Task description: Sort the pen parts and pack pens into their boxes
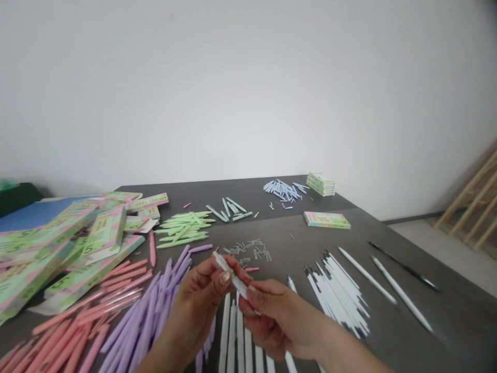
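Both hands meet over the near middle of the table on one white pen (239,286), which slants down to the right. My left hand (200,300) pinches its upper-left part between thumb and fingers. Closed round its lower-right end is my right hand (277,316), whose fingers partly hide that end. Below the hands lie several white pen barrels (239,342) in a row. Purple barrels (155,305) are heaped just left of my left hand. Small metal springs (262,251) are scattered beyond the fingers. White refills (337,290) with dark tips lie right of my right hand.
Pink barrels (70,336) and printed boxes (104,235) cover the left side. Green barrels (184,228), pale green pieces (231,207) and light-blue parts (283,190) lie farther back. Stacked boxes (320,184), a single box (326,220) and a black pen (406,265) are at right.
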`<act>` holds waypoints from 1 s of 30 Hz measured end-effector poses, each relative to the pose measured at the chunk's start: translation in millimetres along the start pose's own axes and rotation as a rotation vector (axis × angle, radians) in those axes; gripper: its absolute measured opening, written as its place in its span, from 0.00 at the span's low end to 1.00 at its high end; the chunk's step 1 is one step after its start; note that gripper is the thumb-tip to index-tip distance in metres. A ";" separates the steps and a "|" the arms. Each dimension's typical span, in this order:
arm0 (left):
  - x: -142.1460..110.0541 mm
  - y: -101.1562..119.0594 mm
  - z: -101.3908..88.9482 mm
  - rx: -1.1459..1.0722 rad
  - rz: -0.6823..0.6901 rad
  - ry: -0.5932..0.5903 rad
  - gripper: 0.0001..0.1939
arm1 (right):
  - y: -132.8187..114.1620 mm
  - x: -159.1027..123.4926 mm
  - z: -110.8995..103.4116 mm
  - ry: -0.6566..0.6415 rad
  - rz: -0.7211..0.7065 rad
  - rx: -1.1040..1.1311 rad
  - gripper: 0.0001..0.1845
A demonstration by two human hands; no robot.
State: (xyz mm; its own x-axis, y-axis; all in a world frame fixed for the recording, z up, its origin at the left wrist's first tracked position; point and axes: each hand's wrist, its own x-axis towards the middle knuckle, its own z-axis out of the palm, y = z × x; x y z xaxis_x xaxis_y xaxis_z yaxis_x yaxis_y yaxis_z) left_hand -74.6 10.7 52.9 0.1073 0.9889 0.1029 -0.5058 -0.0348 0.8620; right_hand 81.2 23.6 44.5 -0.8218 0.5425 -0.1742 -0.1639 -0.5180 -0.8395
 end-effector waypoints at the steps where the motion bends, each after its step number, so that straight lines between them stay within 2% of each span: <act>1: 0.1 -0.3 -0.2 -0.002 -0.004 0.004 0.05 | -1.1 -0.5 0.5 0.011 -0.005 -0.039 0.19; 3: 1.0 -1.9 -0.8 -0.006 -0.009 0.023 0.06 | -3.1 -1.6 1.6 0.115 -0.095 -0.256 0.18; 6: 2.8 -4.1 -1.1 0.011 0.010 0.042 0.06 | -5.3 -3.6 3.6 0.330 -0.275 -0.749 0.17; 8: 3.7 -4.2 -1.0 0.052 0.029 0.047 0.07 | -5.4 -4.6 4.5 0.421 -0.322 -1.008 0.19; 10: 3.8 -3.2 -1.3 0.102 0.051 0.051 0.07 | -4.7 -4.9 4.8 0.463 -0.325 -1.170 0.20; 13: 2.9 -0.8 -3.2 0.177 0.070 0.052 0.07 | -4.0 -4.7 4.9 0.471 -0.317 -1.258 0.20; 18: 2.0 3.0 -6.4 0.226 0.071 -0.007 0.09 | -6.6 -5.6 6.6 0.458 -0.367 -1.154 0.21; 22: 2.5 4.2 -5.5 0.198 0.075 0.072 0.04 | -6.0 -5.2 8.1 0.370 -0.347 -0.953 0.20; 26: 2.5 3.8 -3.3 0.162 0.036 0.098 0.04 | -3.3 -2.1 3.6 0.200 -0.201 -0.474 0.18; 30: 3.1 5.2 -2.4 0.025 -0.006 0.094 0.07 | -3.7 -0.7 -6.7 0.046 -0.001 -0.036 0.17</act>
State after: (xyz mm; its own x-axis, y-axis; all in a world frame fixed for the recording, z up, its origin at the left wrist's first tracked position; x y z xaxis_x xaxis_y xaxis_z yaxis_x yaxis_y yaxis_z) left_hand -78.9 13.9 56.5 0.0287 0.9982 0.0520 -0.4838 -0.0316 0.8746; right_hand 86.0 29.5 44.3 -0.7954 0.5733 -0.1967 -0.1439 -0.4939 -0.8575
